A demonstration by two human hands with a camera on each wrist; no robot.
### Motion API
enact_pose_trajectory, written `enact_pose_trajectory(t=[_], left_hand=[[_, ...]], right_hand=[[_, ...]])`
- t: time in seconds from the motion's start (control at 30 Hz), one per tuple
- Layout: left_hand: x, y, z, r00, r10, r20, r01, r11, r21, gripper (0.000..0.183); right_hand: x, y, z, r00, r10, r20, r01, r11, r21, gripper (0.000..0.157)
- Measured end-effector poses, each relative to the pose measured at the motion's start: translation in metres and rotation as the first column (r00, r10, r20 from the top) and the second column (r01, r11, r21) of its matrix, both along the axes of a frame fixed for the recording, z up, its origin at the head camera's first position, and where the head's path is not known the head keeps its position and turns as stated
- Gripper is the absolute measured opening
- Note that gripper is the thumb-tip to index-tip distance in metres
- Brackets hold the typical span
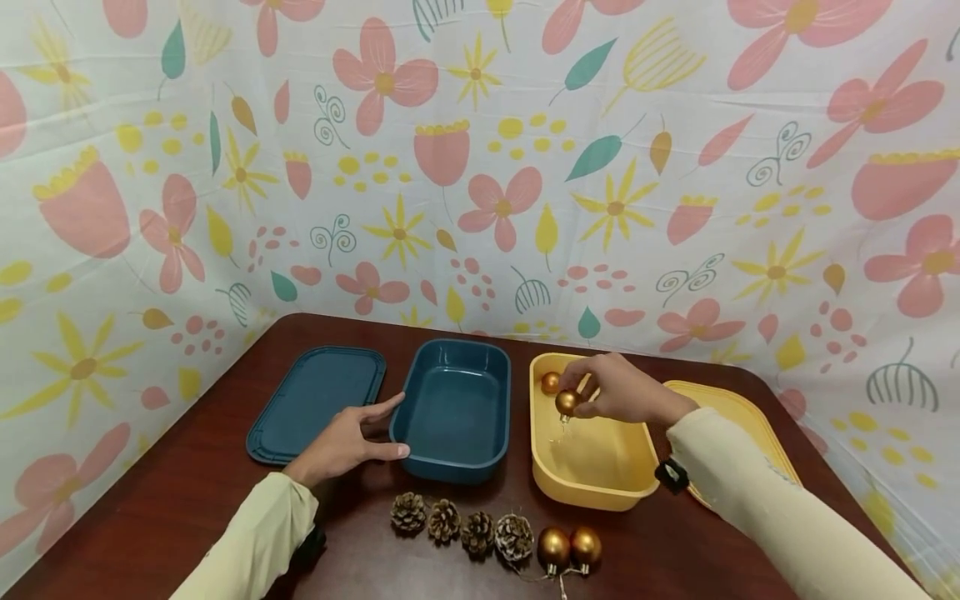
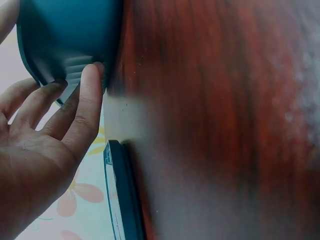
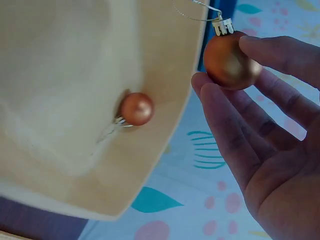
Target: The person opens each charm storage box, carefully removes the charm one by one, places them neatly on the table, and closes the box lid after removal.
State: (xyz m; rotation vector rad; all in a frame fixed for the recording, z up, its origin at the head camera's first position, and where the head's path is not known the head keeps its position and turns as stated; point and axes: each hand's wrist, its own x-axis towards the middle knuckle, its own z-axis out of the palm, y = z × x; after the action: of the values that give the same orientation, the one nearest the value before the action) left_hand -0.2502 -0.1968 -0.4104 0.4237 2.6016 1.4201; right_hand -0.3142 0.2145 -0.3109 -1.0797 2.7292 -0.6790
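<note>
Over the yellow container (image 1: 592, 454), my right hand (image 1: 617, 387) pinches a gold Christmas ball (image 1: 567, 403) between thumb and fingertips. The ball's silver cap and string loop (image 3: 223, 25) show in the right wrist view. Another gold ball (image 3: 137, 109) lies inside the container by its far wall. My left hand (image 1: 351, 440) rests against the left side of the blue container (image 1: 453, 408), thumb and fingers spread along it. Its fairly straight fingers (image 2: 90, 100) touch the outer wall in the left wrist view. Nothing lies inside the blue container.
In front of the containers, several pine cones (image 1: 444, 522) stand in a row beside two gold balls (image 1: 554, 548) with strings. A blue lid (image 1: 318, 404) lies at the left, a yellow lid (image 1: 738, 425) at the right. A flowered cloth (image 1: 480, 167) hangs behind the table.
</note>
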Motion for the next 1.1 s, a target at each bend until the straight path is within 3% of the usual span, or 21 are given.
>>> enact_pose_trajectory(t=[0.27, 0.4, 0.67, 1.1], left_hand=[[0.001, -0.004, 0.004, 1.000, 0.006, -0.013, -0.006, 1.000, 0.000, 0.086], [0.002, -0.007, 0.007, 0.999, 0.013, -0.029, -0.014, 1.000, -0.014, 0.086], [0.003, -0.008, 0.005, 1.000, 0.014, -0.017, -0.014, 1.000, -0.009, 0.086], [-0.001, -0.001, 0.000, 1.000, -0.003, 0.000, 0.003, 1.000, -0.006, 0.087]], right_hand=[[0.044, 0.019, 0.018, 0.997, 0.052, -0.060, -0.056, 0.996, -0.065, 0.023], [0.062, 0.030, 0.018, 0.995, 0.075, -0.072, -0.081, 0.993, -0.089, 0.027], [0.091, 0.042, -0.004, 0.976, 0.204, -0.076, -0.214, 0.965, -0.149, 0.038], [0.119, 0.054, -0.051, 0.955, 0.295, -0.028, -0.293, 0.928, -0.229, 0.047]])
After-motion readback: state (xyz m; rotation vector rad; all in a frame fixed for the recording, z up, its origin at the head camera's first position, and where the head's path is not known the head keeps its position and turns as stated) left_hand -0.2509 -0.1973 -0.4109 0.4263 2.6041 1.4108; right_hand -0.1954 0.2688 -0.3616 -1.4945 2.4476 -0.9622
